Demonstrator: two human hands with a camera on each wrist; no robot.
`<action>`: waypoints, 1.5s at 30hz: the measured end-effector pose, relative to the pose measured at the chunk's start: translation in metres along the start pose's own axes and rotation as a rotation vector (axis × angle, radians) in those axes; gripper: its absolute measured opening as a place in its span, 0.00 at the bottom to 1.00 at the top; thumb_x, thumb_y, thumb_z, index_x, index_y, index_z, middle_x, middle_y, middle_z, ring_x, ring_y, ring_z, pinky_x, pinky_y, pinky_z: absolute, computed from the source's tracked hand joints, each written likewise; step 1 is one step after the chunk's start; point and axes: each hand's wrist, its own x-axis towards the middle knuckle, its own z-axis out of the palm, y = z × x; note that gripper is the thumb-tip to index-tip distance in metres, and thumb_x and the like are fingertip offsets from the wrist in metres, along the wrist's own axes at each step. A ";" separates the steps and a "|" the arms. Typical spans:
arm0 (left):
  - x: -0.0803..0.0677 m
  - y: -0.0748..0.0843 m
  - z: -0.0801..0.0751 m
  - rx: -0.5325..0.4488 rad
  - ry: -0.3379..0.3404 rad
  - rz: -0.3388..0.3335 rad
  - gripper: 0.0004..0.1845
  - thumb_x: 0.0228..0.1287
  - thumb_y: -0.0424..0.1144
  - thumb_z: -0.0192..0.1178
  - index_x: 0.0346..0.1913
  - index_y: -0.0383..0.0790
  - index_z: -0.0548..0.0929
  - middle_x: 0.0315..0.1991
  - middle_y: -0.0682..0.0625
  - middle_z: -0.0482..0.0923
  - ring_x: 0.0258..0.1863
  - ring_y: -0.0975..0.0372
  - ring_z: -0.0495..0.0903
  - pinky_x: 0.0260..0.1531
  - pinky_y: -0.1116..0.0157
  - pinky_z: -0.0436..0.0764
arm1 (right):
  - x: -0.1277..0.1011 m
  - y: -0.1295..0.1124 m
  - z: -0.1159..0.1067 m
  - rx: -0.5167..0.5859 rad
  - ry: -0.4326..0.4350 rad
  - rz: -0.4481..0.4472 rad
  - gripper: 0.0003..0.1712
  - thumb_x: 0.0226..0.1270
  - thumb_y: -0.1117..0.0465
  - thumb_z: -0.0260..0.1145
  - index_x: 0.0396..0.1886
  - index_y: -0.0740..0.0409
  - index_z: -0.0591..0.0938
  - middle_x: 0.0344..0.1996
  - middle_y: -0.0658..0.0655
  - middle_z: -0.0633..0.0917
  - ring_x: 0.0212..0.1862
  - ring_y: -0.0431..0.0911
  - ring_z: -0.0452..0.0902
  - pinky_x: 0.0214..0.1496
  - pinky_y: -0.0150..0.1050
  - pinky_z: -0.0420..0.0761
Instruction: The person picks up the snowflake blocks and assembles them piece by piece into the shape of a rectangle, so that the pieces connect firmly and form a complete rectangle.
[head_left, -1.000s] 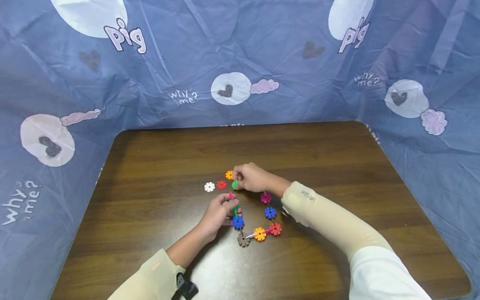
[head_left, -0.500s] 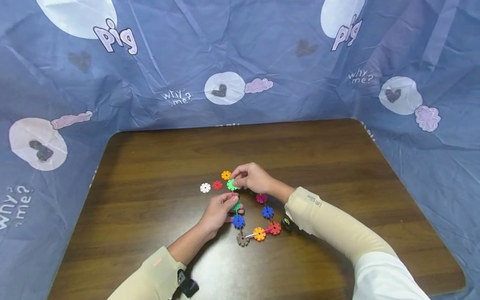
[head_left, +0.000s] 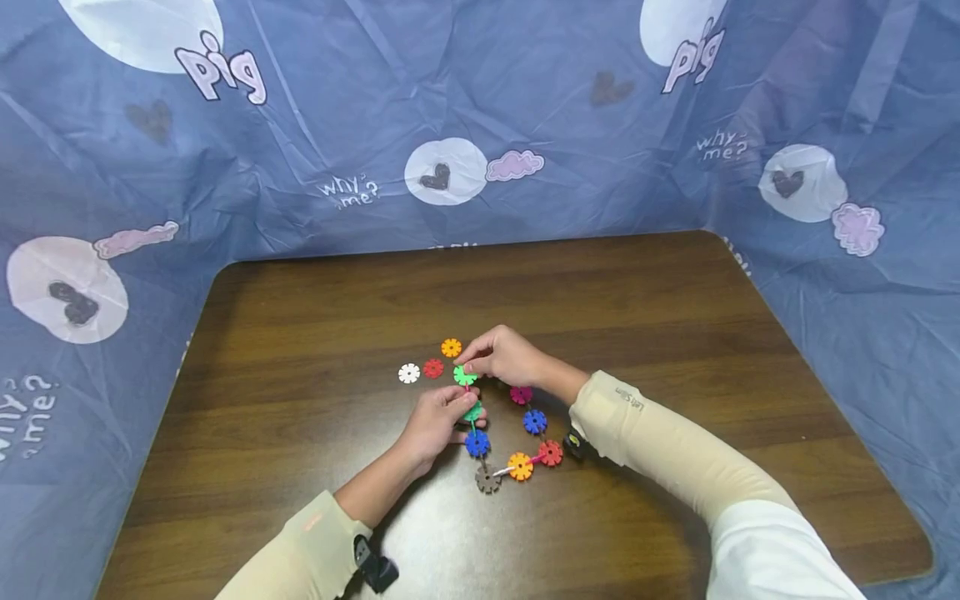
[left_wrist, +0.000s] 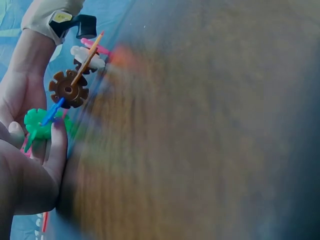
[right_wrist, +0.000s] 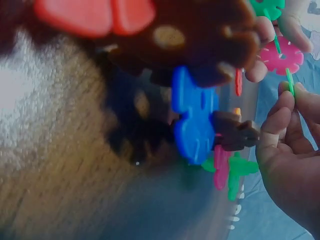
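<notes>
Both hands pinch gear chain (head_left: 517, 454): left hand (head_left: 438, 421), right hand (head_left: 506, 357); loose gears (head_left: 431, 368) beside.

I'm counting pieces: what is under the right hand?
The right hand pinches a green disc at its fingertips; below it lies bare table. Anything beneath the palm is hidden.

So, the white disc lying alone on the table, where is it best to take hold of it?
Probably pinch the white disc by its notched rim, coming from above on its left side. It lies flat, and the red disc sits close on its right, while the left side is free table.
</notes>
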 end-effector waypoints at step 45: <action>0.007 0.008 -0.017 -0.234 0.156 -0.074 0.20 0.75 0.42 0.43 0.54 0.26 0.70 0.43 0.33 0.81 0.40 0.49 0.84 0.35 0.57 0.85 | 0.026 0.008 -0.011 -0.423 -0.005 -0.134 0.01 0.58 0.59 0.72 0.28 0.49 0.87 0.26 0.40 0.83 0.31 0.36 0.76 0.34 0.32 0.77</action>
